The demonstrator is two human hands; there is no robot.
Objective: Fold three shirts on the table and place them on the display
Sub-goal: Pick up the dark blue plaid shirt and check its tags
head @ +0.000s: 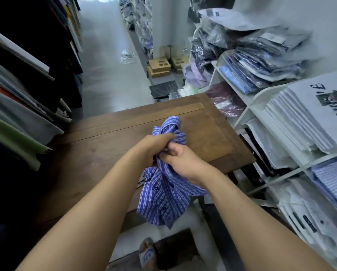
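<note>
The person holds a crumpled blue-and-white checked cotton shirt bunched between both hands above the near edge of the brown wooden table, so the garment is in the air rather than lying flat. The left hand is curled closed over the upper part of the cloth, and the collar end pokes up just beyond its fingers. The right hand is likewise closed on the shirt, its thumb pressing fabric just beside the left knuckles, the two hands touching. Below both sets of fingers the button placket and the lower part of the shirt hang loose, past the table edge toward the floor. The grip looks like a gathering hold, probably taken to find the collar or shoulders before shaking the shirt out for folding; no fold is visible yet. To the right of the right hand stand white shelf compartments stacked with plastic-bagged folded shirts, likely the display where folded shirts belong. No other loose shirts show on the table.
</note>
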